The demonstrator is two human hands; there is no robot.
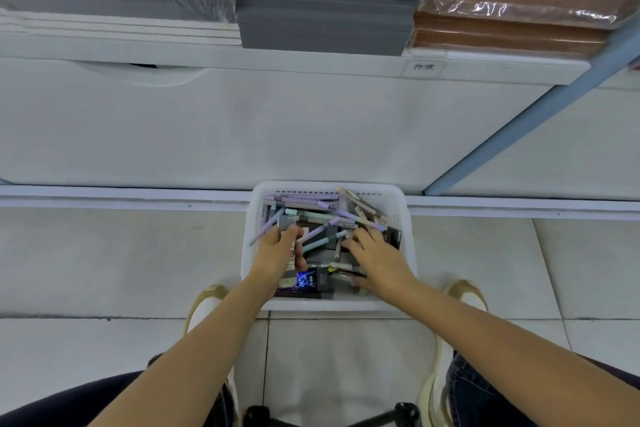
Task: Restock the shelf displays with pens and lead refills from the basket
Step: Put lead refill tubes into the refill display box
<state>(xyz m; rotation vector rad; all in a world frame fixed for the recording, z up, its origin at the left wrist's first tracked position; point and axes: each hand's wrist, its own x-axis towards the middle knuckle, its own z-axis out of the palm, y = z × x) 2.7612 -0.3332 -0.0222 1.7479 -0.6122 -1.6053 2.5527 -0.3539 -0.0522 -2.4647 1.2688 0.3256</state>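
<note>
Reaching into the white basket (408,218) on the floor (104,253) with both hands.
Gripping a flat labelled pack (292,258) with the left hand (278,248), fingers curled over its far end; resting the right hand (377,253), fingers spread, on the heap of pastel pens (304,199) and dark packs (394,236). Set against the foot of the shelf (311,62), between two shoes (207,302), below far stacks of notebooks (322,17).

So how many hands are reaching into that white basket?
2. The left hand grips a packet on the left of the basket; the right hand lies on the pens on its right. Neither is hidden.
</note>
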